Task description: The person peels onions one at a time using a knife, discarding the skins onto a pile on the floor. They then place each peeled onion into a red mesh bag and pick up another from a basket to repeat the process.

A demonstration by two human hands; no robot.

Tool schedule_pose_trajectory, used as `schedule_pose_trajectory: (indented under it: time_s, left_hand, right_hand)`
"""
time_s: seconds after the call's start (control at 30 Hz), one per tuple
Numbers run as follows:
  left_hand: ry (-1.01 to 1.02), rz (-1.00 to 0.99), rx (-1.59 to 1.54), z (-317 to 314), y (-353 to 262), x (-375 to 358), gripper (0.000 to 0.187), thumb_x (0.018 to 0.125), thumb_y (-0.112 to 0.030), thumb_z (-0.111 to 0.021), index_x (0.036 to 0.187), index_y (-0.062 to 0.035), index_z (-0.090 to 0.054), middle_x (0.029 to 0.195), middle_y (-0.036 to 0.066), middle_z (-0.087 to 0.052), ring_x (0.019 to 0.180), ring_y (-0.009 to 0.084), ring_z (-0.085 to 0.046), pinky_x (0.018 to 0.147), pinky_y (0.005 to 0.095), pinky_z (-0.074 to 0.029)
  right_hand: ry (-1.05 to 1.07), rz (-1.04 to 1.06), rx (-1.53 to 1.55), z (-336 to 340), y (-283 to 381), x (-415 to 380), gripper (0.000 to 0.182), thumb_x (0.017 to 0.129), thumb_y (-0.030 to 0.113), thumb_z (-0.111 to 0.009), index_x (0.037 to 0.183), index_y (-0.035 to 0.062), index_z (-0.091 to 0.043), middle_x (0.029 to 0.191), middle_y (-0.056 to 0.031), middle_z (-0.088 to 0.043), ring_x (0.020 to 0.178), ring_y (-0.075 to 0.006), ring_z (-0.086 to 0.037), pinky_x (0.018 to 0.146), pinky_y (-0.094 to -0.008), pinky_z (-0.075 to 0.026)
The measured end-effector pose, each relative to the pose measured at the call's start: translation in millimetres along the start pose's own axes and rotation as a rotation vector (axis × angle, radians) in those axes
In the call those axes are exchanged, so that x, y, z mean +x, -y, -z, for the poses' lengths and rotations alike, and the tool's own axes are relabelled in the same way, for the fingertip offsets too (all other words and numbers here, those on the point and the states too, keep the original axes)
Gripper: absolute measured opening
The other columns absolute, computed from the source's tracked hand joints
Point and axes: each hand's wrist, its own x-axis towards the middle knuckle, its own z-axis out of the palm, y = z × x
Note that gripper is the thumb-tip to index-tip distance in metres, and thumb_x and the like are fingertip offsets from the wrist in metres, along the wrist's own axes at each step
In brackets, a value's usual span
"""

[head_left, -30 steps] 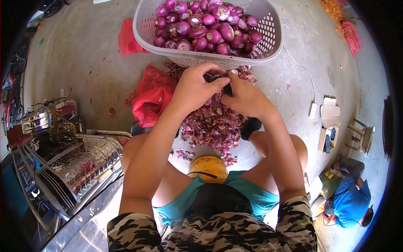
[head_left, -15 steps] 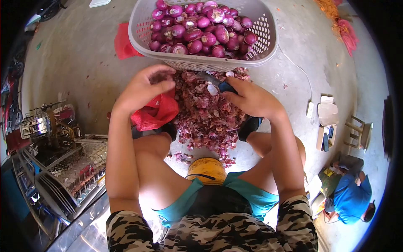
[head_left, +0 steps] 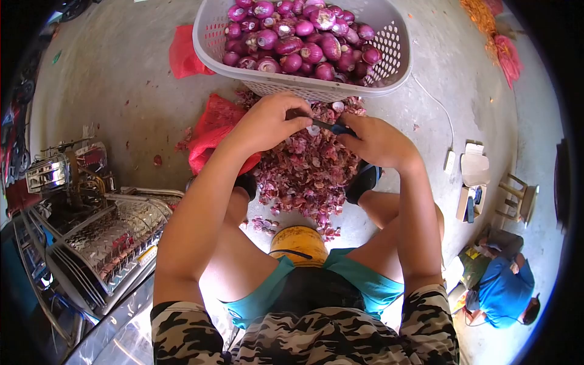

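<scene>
My right hand (head_left: 382, 143) is closed round the dark blue handle of a knife (head_left: 323, 125), its blade pointing left. My left hand (head_left: 274, 123) has its fingers and thumb curled together at the far end of the blade; the blade's tip is hidden there. Beneath both hands spreads a heap of purple onion skins (head_left: 304, 173), with pale scraps among them. Just beyond my hands, a grey perforated basket (head_left: 298, 82) holds many peeled red onions (head_left: 304, 45). A red mesh bag (head_left: 213, 137) lies crumpled beside my left forearm.
A yellow bucket-like object (head_left: 298, 242) sits between my thighs. Another red bag (head_left: 187, 53) lies left of the basket. A metal-framed vehicle (head_left: 121, 222) stands at left. On the right are a power strip (head_left: 449, 161), an open box (head_left: 471, 204), a wooden stool (head_left: 517, 198) and a person in blue (head_left: 506, 289).
My left hand has moved right, from beside the skin heap to the knife's blade, and its fingers have closed there. My right hand still holds the knife. The view has shifted slightly.
</scene>
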Motion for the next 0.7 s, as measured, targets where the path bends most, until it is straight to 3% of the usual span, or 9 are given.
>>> schedule_pose_trajectory:
  time_s: [0.1,0.2,0.33,0.4,0.47,0.53,0.6,0.67,0.7]
  left_hand:
    - [0.082,0.139,0.026,-3,4,2,0.026,0.077,-0.013,-0.07,0.1,-0.0035,-0.062,0.093,0.011,-0.06,0.088,0.021,-0.058,0.079,0.0327,-0.046]
    - [0.145,0.063,0.224,-4,16,-5,0.027,0.077,-0.011,-0.068,0.103,-0.0044,-0.062,0.087,0.009,-0.06,0.086,0.0194,-0.058,0.077,0.0321,-0.046]
    - [0.081,0.24,-0.051,34,0,-18,0.032,0.079,-0.012,-0.067,0.109,-0.0036,-0.059,0.092,0.005,-0.06,0.087,0.0144,-0.055,0.077,0.0292,-0.046]
    - [-0.026,0.188,0.001,62,-10,-46,0.028,0.081,-0.02,-0.066,0.1,0.0004,-0.06,0.09,0.008,-0.063,0.083,0.015,-0.057,0.077,0.0304,-0.046]
    - [0.119,0.345,-0.066,82,-8,-72,0.028,0.084,-0.023,-0.064,0.099,0.0003,-0.061,0.091,0.007,-0.063,0.086,0.0136,-0.056,0.08,0.0294,-0.045]
    - [0.288,0.528,-0.182,81,47,-107,0.028,0.087,-0.022,-0.062,0.107,-0.0028,-0.061,0.099,0.005,-0.064,0.091,0.0136,-0.057,0.081,0.0304,-0.047]
    - [0.245,0.831,-0.209,54,95,-132,0.031,0.086,-0.025,-0.06,0.104,-0.0003,-0.062,0.095,0.009,-0.063,0.088,0.0157,-0.057,0.079,0.0303,-0.047]
    - [0.23,0.784,0.07,10,202,-156,0.035,0.086,-0.026,-0.058,0.108,0.0009,-0.061,0.094,0.013,-0.064,0.088,0.0187,-0.059,0.079,0.0306,-0.047]
    - [0.076,0.676,0.134,-16,255,-167,0.035,0.085,-0.025,-0.058,0.108,0.0009,-0.061,0.092,0.014,-0.064,0.087,0.0199,-0.06,0.077,0.0311,-0.047]
  right_hand:
    - [0.043,0.003,0.017,4,2,-3,0.024,0.085,0.022,-0.055,0.097,0.0006,-0.055,0.083,-0.0223,-0.06,0.08,-0.0401,-0.057,0.07,-0.0459,-0.043]
    - [0.004,-0.018,-0.029,5,-2,-5,0.025,0.086,0.021,-0.055,0.098,-0.0006,-0.055,0.085,-0.0231,-0.06,0.082,-0.0411,-0.057,0.072,-0.0466,-0.044]
    - [-0.076,-0.037,-0.083,4,-9,-7,0.027,0.086,0.02,-0.054,0.1,-0.002,-0.054,0.087,-0.0245,-0.061,0.084,-0.0422,-0.057,0.074,-0.0478,-0.044]
    - [-0.069,-0.045,-0.081,5,-10,-6,0.028,0.086,0.02,-0.054,0.102,-0.0021,-0.053,0.087,-0.025,-0.061,0.085,-0.0423,-0.057,0.075,-0.048,-0.044]
    - [-0.062,-0.057,-0.079,6,-11,-8,0.028,0.086,0.021,-0.054,0.103,-0.0021,-0.053,0.087,-0.0252,-0.061,0.084,-0.0425,-0.057,0.075,-0.0481,-0.044]
    - [-0.052,-0.064,-0.068,5,-12,-7,0.028,0.086,0.021,-0.054,0.102,-0.0019,-0.052,0.086,-0.025,-0.061,0.084,-0.0426,-0.057,0.074,-0.0482,-0.044]
    - [-0.048,-0.072,-0.082,5,-12,-7,0.027,0.087,0.021,-0.053,0.101,-0.0015,-0.052,0.084,-0.0249,-0.06,0.082,-0.0426,-0.057,0.073,-0.0487,-0.044]
    - [-0.051,-0.065,-0.085,3,-11,-5,0.026,0.087,0.021,-0.053,0.1,-0.0011,-0.052,0.083,-0.0245,-0.06,0.081,-0.0427,-0.057,0.071,-0.0491,-0.043]
    - [-0.058,-0.056,-0.086,2,-11,-4,0.025,0.087,0.021,-0.053,0.099,-0.0009,-0.052,0.081,-0.0242,-0.06,0.08,-0.0427,-0.057,0.071,-0.0494,-0.043]
